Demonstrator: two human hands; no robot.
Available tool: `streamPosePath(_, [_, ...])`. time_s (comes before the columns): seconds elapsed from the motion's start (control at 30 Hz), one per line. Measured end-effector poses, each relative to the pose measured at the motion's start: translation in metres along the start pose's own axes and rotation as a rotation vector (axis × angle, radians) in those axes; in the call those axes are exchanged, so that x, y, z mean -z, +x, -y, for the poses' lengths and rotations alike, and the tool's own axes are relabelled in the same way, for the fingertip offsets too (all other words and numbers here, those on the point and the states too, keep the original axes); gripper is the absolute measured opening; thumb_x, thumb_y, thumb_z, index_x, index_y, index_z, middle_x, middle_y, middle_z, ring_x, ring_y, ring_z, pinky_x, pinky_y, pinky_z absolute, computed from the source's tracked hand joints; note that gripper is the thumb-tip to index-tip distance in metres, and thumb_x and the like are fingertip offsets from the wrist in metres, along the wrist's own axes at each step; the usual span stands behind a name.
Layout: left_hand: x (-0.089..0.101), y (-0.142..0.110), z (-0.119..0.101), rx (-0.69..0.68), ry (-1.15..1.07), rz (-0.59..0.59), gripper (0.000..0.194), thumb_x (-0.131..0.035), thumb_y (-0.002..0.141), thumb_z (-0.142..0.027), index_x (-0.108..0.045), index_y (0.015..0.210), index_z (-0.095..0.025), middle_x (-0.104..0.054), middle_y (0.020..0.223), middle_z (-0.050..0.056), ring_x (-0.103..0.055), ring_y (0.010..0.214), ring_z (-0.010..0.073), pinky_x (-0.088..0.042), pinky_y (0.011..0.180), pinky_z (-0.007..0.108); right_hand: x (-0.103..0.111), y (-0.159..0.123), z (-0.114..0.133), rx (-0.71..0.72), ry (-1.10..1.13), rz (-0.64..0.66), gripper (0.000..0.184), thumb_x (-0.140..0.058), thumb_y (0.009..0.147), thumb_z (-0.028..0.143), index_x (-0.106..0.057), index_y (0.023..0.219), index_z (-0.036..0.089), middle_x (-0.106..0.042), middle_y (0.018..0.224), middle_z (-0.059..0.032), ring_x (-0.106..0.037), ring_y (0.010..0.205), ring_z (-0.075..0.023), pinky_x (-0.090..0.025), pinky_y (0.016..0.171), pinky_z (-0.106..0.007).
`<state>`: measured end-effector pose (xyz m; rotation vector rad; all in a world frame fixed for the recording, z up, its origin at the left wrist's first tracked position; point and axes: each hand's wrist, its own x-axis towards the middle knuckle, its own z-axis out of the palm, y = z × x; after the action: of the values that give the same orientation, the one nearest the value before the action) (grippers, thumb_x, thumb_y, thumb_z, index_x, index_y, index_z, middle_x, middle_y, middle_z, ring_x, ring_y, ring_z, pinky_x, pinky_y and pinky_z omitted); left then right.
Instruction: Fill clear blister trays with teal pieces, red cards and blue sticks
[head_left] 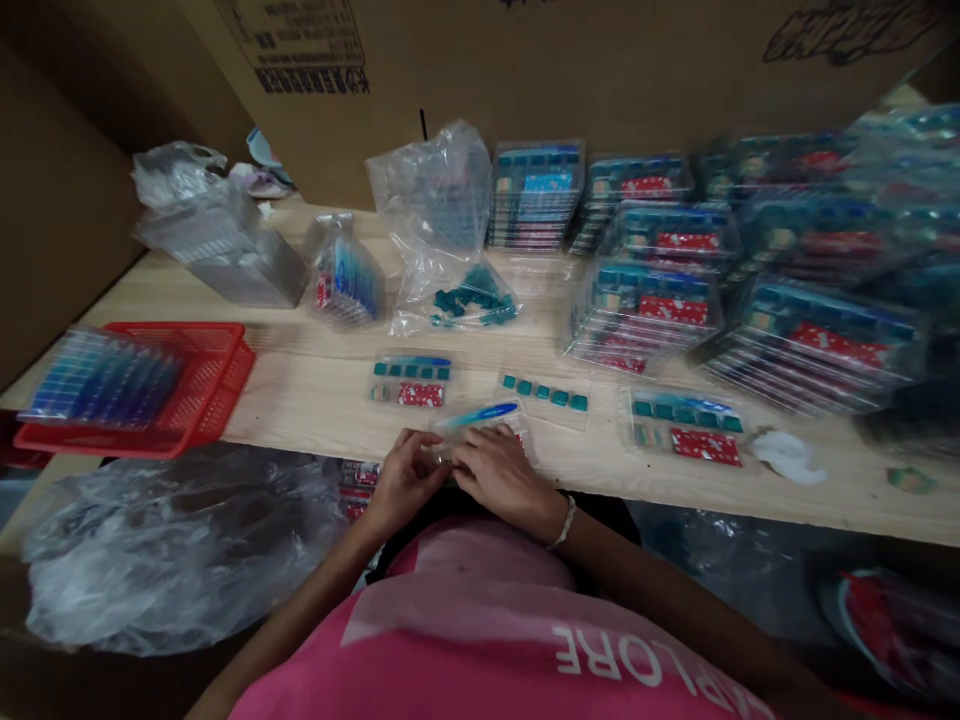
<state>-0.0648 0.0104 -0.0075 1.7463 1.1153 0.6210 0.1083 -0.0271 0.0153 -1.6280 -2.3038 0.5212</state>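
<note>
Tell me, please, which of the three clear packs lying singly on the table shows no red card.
The middle clear pack shows only a row of teal squares; the left pack and the right pack each show a red card.

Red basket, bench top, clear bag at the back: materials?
The red basket looks like moulded plastic: slightly glossy, with a regular open lattice in its walls. The bench top looks like pale, unpainted wood, with visible grain and a matte finish. The clear bag looks like thin polyethylene film, crinkled and see-through, though the exact plastic can't be told.
</note>
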Motion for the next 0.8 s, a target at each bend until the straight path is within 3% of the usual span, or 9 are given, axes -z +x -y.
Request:
streamPosePath(0.3, [0.003,-0.003,0.000,0.038,-0.090,0.010,0.020,-0.059,0.076,-0.024,-0.053,0.093,-0.019,-0.048,0.092,0.000,-0.053,0.056,0.0050,-0.043,0.051,0.019,-0.013,0.003,0.013,-0.144,-0.026,-0.035,0.021,-0.051,0.089,0.026,-0.065,0.076,0.017,-0.065,0.080,-0.0063,-0.056,0.080,-0.0195,-0.031,0.084,-0.038])
streamPosePath(0.4, [0.001,-0.004,-0.006,0.029,-0.008,0.001,0.022,-0.061,0.073,-0.024,-0.052,0.092,-0.019,-0.047,0.088,-0.002,-0.051,0.053,0.0047,-0.041,0.048,0.018,-0.003,-0.007,0.004,-0.053,0.030,-0.007,0.018,-0.054,0.088,0.027,-0.062,0.076,0.017,-0.063,0.080,-0.0047,-0.054,0.079,-0.0180,-0.032,0.081,-0.035])
streamPosePath(0.57, [-0.010,-0.004,-0.018,0.031,0.163,-0.018,0.019,-0.061,0.071,-0.023,-0.053,0.087,-0.019,-0.047,0.087,-0.002,-0.048,0.049,0.0042,-0.040,0.046,0.020,0.003,-0.037,-0.022,0.210,0.070,0.011,0.009,-0.058,0.085,0.023,-0.061,0.091,0.017,-0.061,0.091,-0.0051,-0.051,0.089,-0.0181,-0.034,0.084,-0.033])
streamPosePath(0.8, [-0.022,0.010,-0.024,0.011,0.271,0.100,0.027,-0.062,0.065,-0.015,-0.052,0.090,-0.019,-0.047,0.084,-0.003,-0.047,0.047,0.0044,-0.037,0.044,0.020,-0.001,-0.060,-0.034,0.250,0.065,-0.123,0.014,-0.046,0.090,0.016,-0.060,0.091,0.018,-0.062,0.086,-0.0046,-0.053,0.086,-0.0167,-0.036,0.088,-0.035])
